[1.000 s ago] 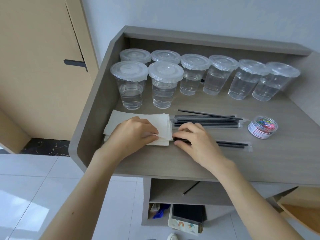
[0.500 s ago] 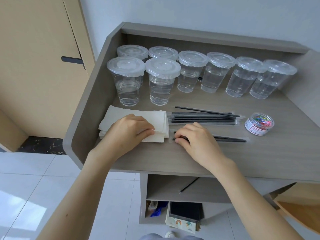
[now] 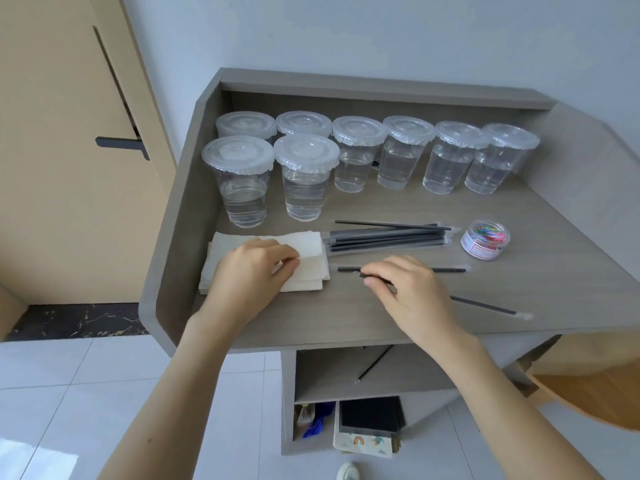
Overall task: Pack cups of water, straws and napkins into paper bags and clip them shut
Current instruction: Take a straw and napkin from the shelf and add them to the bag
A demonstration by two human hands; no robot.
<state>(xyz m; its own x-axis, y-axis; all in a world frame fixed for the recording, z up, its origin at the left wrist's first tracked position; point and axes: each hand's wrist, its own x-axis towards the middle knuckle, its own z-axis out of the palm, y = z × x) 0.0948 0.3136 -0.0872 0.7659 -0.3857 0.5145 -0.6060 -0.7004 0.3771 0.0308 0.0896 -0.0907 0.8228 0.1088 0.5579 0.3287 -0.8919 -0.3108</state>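
Pinching the top napkin, the left hand lies on the stack; just right of it, the right hand clamps a black straw

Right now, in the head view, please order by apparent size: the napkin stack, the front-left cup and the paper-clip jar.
1. Napkin stack and front-left cup: nearly alike; the left hand covers part of the stack, so I do not rank them.
2. Paper-clip jar: clearly smallest.

Napkins left of straws — cups behind both.
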